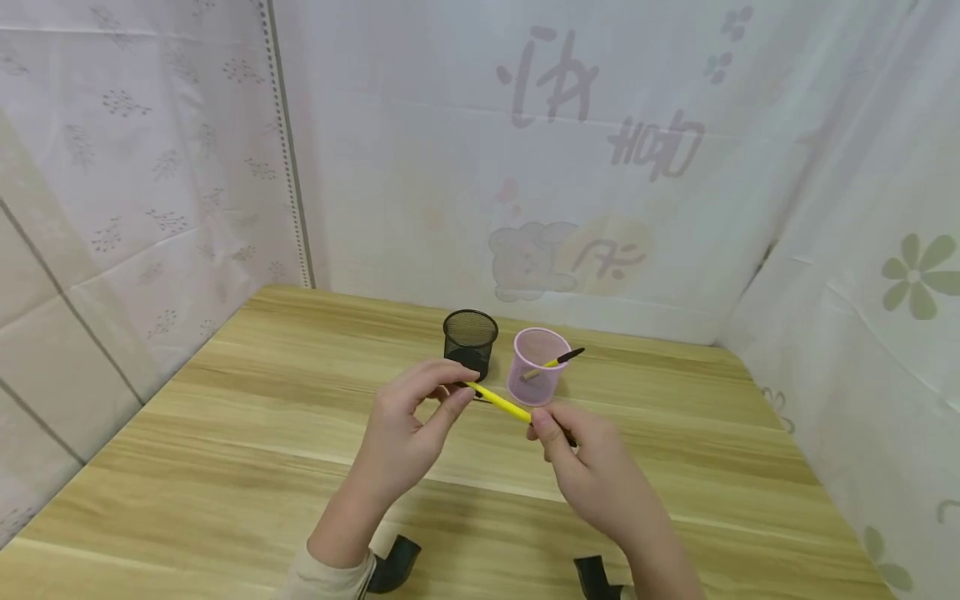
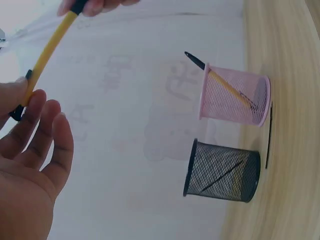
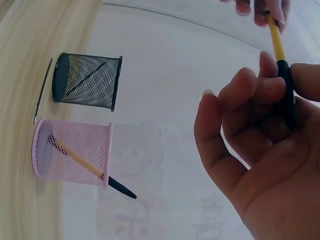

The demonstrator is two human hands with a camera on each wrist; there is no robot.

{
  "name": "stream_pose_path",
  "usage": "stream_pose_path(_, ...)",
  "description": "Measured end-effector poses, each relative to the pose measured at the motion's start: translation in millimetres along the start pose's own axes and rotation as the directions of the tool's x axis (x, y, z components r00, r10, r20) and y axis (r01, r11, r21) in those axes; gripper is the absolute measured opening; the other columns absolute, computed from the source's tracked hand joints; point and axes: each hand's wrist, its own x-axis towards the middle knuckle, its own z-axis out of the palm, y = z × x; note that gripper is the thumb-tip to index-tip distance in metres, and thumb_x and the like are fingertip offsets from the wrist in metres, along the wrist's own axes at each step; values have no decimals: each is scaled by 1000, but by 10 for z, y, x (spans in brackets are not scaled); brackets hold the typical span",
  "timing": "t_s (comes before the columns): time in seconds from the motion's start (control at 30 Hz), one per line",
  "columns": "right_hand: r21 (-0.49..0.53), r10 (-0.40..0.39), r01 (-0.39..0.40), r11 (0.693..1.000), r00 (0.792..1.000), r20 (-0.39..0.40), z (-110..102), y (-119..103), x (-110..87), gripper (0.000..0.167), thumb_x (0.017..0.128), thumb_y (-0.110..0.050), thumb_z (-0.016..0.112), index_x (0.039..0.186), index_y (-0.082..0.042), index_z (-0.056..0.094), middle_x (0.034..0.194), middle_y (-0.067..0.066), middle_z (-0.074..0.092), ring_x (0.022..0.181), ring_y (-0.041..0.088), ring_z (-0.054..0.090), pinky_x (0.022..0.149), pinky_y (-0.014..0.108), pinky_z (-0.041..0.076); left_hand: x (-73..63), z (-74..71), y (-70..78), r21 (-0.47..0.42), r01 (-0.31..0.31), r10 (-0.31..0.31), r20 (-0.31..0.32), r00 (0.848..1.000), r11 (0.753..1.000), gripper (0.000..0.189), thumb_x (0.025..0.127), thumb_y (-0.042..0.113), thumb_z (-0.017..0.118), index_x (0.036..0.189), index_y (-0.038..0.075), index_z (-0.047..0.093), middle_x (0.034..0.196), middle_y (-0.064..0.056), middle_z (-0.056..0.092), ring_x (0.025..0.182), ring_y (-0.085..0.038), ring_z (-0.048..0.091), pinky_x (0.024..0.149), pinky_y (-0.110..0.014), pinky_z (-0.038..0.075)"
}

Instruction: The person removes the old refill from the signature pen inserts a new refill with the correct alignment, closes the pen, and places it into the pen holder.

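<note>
Where the left hand (image 1: 416, 421) works, thumb and forefinger pinch the clip end of a yellow-and-black pen (image 1: 506, 405), the other fingers loosely bent. Looks a light hold; a sharp twist or pull from the far end could slip it out. Black mesh pen cup (image 1: 471, 354) stands just beyond, a thin dark rod (image 2: 222, 176) apparently leaning inside it; a knuckle catching the rim might tip both. Near the bases of the cups, a slim black stick (image 2: 269, 137) lies flat on the worktop (image 1: 300, 417), easily overlooked and liable to roll if bumped. Held pen slants in mid-air, on the near side of the cups, yellow barrel bare between the two grips. If it comes apart, uneven tension could make it spring loose and scatter small parts; cannot tell how it is joined. Pink mesh pen cup (image 1: 534, 392) next, a similar pen (image 1: 554, 363) jutting over its rim, where a stray sweep could snag it. Right hand (image 1: 592, 450): fingers curled round the ribbed black end, thumb pressing; pushing off-line might bend the barrel.
</note>
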Motion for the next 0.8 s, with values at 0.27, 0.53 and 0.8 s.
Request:
stream_pose_path(0.27, 161, 191, -188, 969, 982, -4, -66, 10, -6, 36, 114, -30, 52, 88, -10, 67, 70, 0, 58, 61, 12, 49, 57, 26, 40, -23, -39, -46, 34, -53, 54, -10, 999, 998, 18, 94, -1, 78, 109, 8, 77, 100, -3, 76, 82, -11, 66, 74, -21, 54)
stream_pose_path(0.53, 220, 284, -267, 938, 957, -52, -94, 34, -15, 46, 114, -34, 50, 83, -4, 65, 66, 2, 55, 61, 18, 57, 64, 28, 47, -33, -38, -62, 61, -88, 84, 53, 995, 994, 15, 92, 1, 79, 104, 8, 76, 95, -1, 74, 84, -10, 65, 76, -22, 56)
stream_pose_path(0.8, 222, 212, -191, 956, 974, -76, -115, 65, -44, 43, 113, -30, 54, 79, -6, 65, 63, 0, 55, 59, 17, 56, 62, 27, 46, -46, -71, -85, 73, -73, 71, 29, 997, 995, 17, 91, -3, 78, 102, 9, 75, 90, -1, 73, 82, -10, 62, 76, -20, 54)
